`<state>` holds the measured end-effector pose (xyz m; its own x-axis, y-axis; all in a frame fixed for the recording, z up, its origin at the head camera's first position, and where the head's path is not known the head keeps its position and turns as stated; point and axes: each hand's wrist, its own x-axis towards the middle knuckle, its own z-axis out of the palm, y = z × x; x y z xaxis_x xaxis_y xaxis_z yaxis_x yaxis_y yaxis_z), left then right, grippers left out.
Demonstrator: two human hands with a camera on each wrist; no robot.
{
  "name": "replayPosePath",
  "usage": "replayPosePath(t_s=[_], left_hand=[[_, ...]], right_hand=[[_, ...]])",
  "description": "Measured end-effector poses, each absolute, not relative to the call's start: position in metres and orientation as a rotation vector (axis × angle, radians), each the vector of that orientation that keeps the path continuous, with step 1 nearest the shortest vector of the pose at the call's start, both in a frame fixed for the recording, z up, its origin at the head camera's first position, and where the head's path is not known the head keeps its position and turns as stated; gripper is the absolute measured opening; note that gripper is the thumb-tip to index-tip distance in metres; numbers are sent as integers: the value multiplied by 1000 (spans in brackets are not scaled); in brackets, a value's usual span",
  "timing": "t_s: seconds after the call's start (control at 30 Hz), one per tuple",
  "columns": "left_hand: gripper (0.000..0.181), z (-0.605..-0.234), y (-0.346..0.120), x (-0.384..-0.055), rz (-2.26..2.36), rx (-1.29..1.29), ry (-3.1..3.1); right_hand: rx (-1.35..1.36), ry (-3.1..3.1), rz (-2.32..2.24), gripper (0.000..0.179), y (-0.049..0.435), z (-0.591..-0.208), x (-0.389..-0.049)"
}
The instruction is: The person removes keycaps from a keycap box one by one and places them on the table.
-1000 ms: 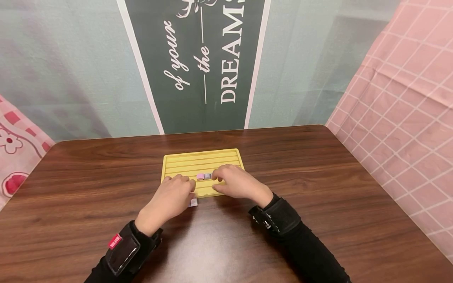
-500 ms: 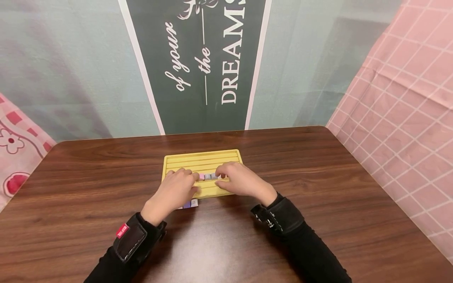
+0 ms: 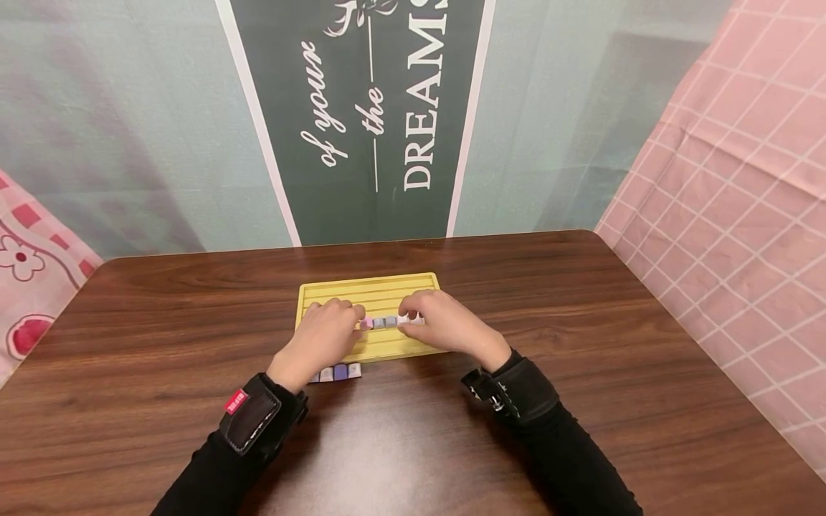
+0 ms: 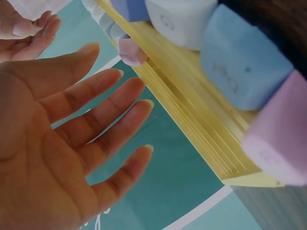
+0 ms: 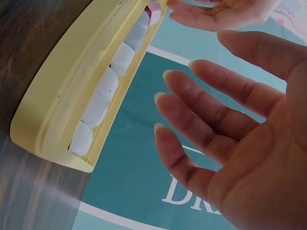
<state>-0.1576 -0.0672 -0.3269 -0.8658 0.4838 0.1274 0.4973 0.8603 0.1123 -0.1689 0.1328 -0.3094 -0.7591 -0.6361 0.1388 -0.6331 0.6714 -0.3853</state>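
A row of small keycaps lies along a groove of the yellow ridged tray (image 3: 351,287). At its left end sits a pink keycap (image 3: 367,324), with grey keycaps (image 3: 384,322) beside it and white keycaps (image 3: 418,319) at the right. My left hand (image 3: 325,335) hovers over the tray's left part, fingertips close to the pink keycap; contact cannot be told. In the left wrist view its fingers are spread and hold nothing. Over the right end of the row is my right hand (image 3: 449,320), loosely bent, with nothing between its fingers in the right wrist view.
Before the tray's front edge, a second row on the brown table (image 3: 548,315) includes a purple keycap (image 3: 340,372), a white keycap (image 4: 180,21), a blue keycap (image 4: 242,60) and a pink keycap (image 4: 283,136). Curtains hang behind and beside the table.
My right hand has slid right along the row, uncovering more grey and white keycaps. My left hand has moved right and slightly up, leaving more of the front row visible.
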Motion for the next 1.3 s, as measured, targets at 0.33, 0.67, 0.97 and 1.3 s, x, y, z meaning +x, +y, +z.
replayPosePath(t_s=[0.33, 0.67, 0.97, 1.3], left_hand=[[18, -326, -63, -163, -235, -785, -2965], [13, -328, -59, -169, -224, -789, -3011], [13, -328, -59, -173, -155, -798, -2994], [15, -330, -57, -176, -151, -766, -3012]], right_hand=[[-1027, 2865, -690, 16, 139, -308, -170], [-996, 2886, -687, 16, 144, -308, -174], [-948, 2875, -685, 17, 144, -305, -175], [-893, 2908, -687, 13, 146, -304, -176]])
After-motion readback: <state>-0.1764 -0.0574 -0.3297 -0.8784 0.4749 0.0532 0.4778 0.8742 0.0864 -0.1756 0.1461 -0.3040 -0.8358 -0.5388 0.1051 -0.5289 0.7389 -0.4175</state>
